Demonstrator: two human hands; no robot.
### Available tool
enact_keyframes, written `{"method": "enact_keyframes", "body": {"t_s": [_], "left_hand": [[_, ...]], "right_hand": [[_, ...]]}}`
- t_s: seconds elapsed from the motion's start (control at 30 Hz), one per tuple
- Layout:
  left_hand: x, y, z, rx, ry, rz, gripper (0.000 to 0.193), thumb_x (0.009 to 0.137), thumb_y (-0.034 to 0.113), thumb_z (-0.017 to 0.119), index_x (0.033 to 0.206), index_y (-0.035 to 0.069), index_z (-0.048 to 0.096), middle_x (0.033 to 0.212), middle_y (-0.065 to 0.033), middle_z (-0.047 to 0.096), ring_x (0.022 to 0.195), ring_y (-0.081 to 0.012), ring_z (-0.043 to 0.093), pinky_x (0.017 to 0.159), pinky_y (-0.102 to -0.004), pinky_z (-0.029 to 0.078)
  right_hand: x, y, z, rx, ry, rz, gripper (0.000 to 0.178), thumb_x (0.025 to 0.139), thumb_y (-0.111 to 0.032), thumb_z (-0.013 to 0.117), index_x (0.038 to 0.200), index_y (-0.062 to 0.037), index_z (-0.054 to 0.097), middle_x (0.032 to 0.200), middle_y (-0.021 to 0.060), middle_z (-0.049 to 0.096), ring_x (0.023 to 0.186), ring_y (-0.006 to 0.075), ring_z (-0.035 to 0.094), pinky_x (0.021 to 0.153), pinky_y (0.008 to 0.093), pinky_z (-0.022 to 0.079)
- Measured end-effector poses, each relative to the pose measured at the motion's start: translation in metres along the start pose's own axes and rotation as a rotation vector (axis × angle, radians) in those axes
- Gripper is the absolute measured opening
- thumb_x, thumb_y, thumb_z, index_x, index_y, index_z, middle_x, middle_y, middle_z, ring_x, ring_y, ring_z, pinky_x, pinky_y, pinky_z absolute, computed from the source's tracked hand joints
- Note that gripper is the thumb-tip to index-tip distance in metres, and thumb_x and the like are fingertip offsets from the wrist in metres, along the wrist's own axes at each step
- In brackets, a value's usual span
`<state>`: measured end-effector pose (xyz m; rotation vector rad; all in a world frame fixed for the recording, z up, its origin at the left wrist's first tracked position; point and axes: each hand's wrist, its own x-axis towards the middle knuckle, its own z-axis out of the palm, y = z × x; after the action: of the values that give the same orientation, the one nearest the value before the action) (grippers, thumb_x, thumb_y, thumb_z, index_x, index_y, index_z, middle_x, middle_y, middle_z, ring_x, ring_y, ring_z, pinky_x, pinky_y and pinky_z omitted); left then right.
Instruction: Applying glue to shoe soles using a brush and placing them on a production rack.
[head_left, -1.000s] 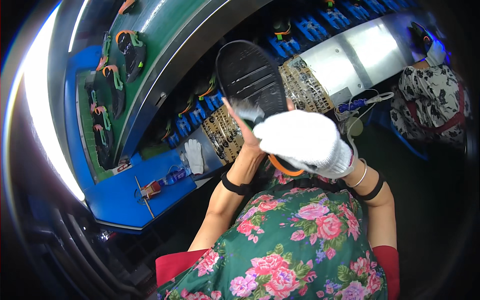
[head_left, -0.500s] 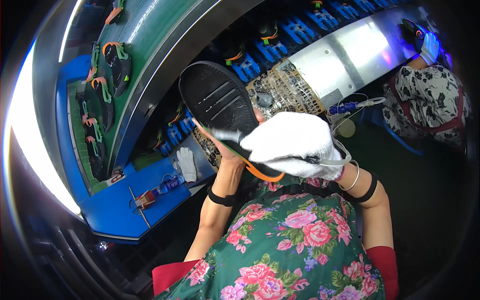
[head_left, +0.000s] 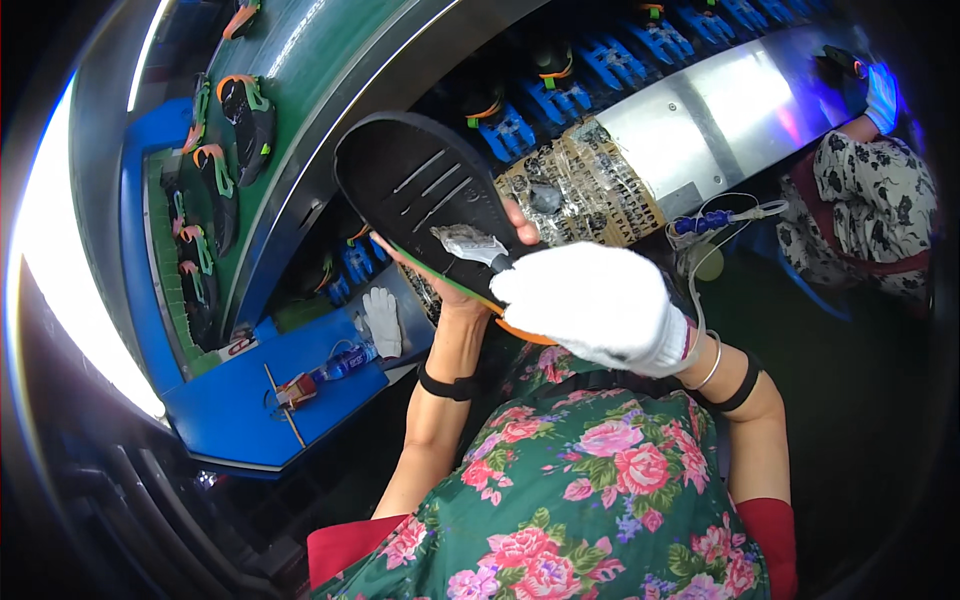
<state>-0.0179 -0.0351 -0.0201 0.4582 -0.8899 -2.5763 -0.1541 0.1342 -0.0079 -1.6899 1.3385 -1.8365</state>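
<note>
A black shoe sole with several slots across it faces up at me. Orange and green trim runs along its near edge. My bare left hand is closed around it from below, with fingertips showing at the right edge. My right hand, in a white glove, is shut on a brush-like tool with a pale, flat head. The head lies against the middle of the sole, below the slots. Most of the handle is hidden in the glove. A thin clear hose hangs by my right wrist.
A blue shelf at the left holds a white glove and a blue-labelled bottle. Several shoes rest on a green conveyor. Blue holders line a metal ledge with taped cardboard. A co-worker is at the right.
The sole has moved slightly left and turned. My gloved right hand has rotated, so more of the tool's flat head now shows against the sole.
</note>
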Motion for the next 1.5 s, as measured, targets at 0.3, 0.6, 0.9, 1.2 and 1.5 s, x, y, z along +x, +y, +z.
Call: {"method": "enact_keyframes", "body": {"t_s": [0.3, 0.6, 0.9, 1.2, 1.5], "left_hand": [[0.014, 0.005, 0.004, 0.091, -0.166, 0.063, 0.076, 0.087, 0.068, 0.068, 0.113, -0.003, 0.059, 0.098, -0.0154, 0.066, 0.093, -0.0242, 0.060, 0.082, -0.0345, 0.054], [0.022, 0.005, -0.018, -0.026, -0.247, 0.053, 0.130, 0.062, 0.109, 0.031, 0.124, -0.002, 0.058, 0.103, -0.0225, 0.064, 0.090, -0.0333, 0.067, 0.075, -0.0442, 0.058], [0.022, 0.006, 0.007, -0.186, -0.071, 0.110, 0.125, 0.066, 0.108, 0.029, 0.127, 0.002, 0.059, 0.103, -0.0225, 0.064, 0.089, -0.0343, 0.065, 0.079, -0.0473, 0.055], [0.029, 0.018, 0.004, 0.127, -0.120, 0.106, 0.105, 0.076, 0.096, 0.050, 0.112, -0.002, 0.060, 0.096, -0.0130, 0.064, 0.089, -0.0228, 0.061, 0.082, -0.0372, 0.051], [0.030, 0.020, 0.012, 0.044, -0.133, 0.104, 0.111, 0.075, 0.098, 0.046, 0.118, -0.003, 0.058, 0.102, -0.0153, 0.062, 0.090, -0.0245, 0.062, 0.085, -0.0376, 0.052]], "right_hand": [[0.008, -0.002, -0.012, 0.097, 0.127, 0.039, 0.031, 0.085, -0.002, 0.076, 0.115, -0.0092, 0.078, 0.106, 0.0086, 0.079, 0.100, 0.0283, 0.075, 0.086, 0.0380, 0.058], [0.003, -0.006, -0.006, 0.169, 0.091, 0.096, 0.032, 0.079, -0.005, 0.082, 0.111, -0.0104, 0.080, 0.109, 0.0072, 0.078, 0.093, 0.0272, 0.075, 0.080, 0.0356, 0.059], [0.002, -0.006, -0.008, 0.178, 0.125, 0.096, 0.022, 0.077, -0.002, 0.083, 0.098, -0.0093, 0.080, 0.099, 0.0115, 0.079, 0.089, 0.0249, 0.076, 0.077, 0.0343, 0.060], [-0.004, -0.008, -0.010, 0.086, 0.067, 0.081, 0.025, 0.079, -0.001, 0.081, 0.103, -0.0074, 0.080, 0.105, 0.0098, 0.079, 0.092, 0.0257, 0.075, 0.081, 0.0356, 0.060], [-0.011, -0.005, -0.010, 0.064, 0.083, 0.060, 0.022, 0.079, -0.002, 0.079, 0.101, -0.0066, 0.080, 0.102, 0.0104, 0.079, 0.091, 0.0263, 0.076, 0.080, 0.0359, 0.060]]}}
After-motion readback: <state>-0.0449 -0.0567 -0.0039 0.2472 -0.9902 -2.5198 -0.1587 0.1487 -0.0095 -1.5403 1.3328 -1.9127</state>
